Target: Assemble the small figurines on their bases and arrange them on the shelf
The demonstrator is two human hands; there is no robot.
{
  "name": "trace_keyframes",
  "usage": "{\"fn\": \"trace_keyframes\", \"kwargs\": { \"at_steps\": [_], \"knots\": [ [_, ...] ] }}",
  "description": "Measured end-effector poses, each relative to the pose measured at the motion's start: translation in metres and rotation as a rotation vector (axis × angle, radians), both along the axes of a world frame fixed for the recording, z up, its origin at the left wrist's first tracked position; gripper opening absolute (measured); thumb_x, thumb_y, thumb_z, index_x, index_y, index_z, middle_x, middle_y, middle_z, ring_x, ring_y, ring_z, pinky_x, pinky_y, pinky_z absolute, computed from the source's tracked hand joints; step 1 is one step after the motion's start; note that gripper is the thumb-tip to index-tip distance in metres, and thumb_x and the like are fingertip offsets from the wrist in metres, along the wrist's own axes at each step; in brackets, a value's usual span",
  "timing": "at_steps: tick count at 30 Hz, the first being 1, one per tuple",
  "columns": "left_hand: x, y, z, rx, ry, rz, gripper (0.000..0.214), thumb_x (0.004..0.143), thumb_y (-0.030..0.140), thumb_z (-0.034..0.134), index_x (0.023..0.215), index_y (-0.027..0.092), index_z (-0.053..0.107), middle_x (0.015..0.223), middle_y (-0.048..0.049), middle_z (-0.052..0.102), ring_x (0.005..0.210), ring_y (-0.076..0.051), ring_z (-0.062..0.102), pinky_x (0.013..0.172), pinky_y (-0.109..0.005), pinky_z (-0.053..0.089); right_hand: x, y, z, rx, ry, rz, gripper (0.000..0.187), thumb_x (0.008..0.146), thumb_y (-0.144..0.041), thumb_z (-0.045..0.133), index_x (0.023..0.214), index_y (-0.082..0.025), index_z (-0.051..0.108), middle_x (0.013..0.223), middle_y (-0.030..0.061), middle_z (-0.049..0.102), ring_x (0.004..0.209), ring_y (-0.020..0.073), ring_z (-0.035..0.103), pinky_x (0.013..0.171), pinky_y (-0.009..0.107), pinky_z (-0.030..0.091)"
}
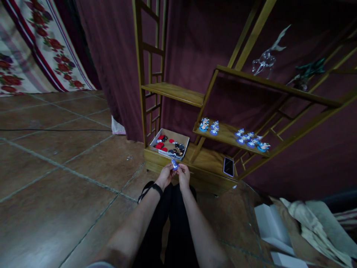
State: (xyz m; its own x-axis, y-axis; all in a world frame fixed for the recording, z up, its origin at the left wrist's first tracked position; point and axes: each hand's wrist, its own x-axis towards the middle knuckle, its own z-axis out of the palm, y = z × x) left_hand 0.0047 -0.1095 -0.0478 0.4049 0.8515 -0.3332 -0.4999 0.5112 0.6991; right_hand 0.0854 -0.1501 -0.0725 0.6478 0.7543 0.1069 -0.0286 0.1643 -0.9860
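Note:
Both of my hands meet in front of me over my dark trousers, pinching a small blue and white figurine (174,164) between their fingertips. My left hand (165,175), with a black band at the wrist, grips it from the left. My right hand (183,174) grips it from the right. Just beyond them an open cardboard box (169,143) with red and black pieces rests on the lowest board of a wooden shelf unit (173,93). Several similar blue figurines (209,126) stand on a middle shelf, with another group of figurines (251,140) further right.
A dark phone (228,166) lies on the bottom shelf board. A clear glass animal (267,56) and a dark green ornament (306,72) stand on the upper shelf. Maroon curtains hang behind. White boxes (272,225) and crumpled paper (312,223) lie on the tile floor at right. A black cable (55,130) crosses the floor at left.

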Motion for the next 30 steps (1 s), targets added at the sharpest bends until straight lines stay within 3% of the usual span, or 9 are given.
{"fn": "trace_keyframes", "kwargs": {
  "at_steps": [11,22,30],
  "knots": [
    [0.0002,0.0018,-0.0022,-0.048,0.024,0.019,0.011,0.075,0.005,0.049,0.073,0.012,0.057,0.061,-0.003,0.058,0.046,-0.007,0.053,0.047,-0.017,0.047,0.0004,0.0013,-0.0001,-0.02,-0.026,0.009,0.018,0.069,-0.031,0.059,0.082,-0.018,0.061,0.079,0.0011,0.064,0.073,0.0155,0.058,0.067,0.026,0.047],
    [0.0007,0.0005,0.0001,-0.039,0.018,0.021,0.013,0.075,0.005,0.048,0.073,0.012,0.058,0.063,-0.0034,0.06,0.05,-0.008,0.056,0.05,-0.019,0.048,-0.0005,0.0016,0.001,-0.007,0.021,0.093,0.031,0.067,-0.03,0.062,0.095,-0.019,0.064,0.086,0.003,0.066,0.075,0.016,0.059,0.068,0.027,0.048],
    [-0.0007,0.0008,-0.0012,-0.008,-0.01,-0.005,0.007,0.076,0.007,0.053,0.076,0.012,0.058,0.066,-0.0043,0.062,0.051,-0.009,0.057,0.051,-0.019,0.05,-0.0008,0.0,0.0005,-0.009,0.063,0.044,0.037,0.068,-0.033,0.059,0.102,-0.018,0.062,0.094,0.0056,0.065,0.078,0.0171,0.06,0.066,0.027,0.049]
  ]
}}
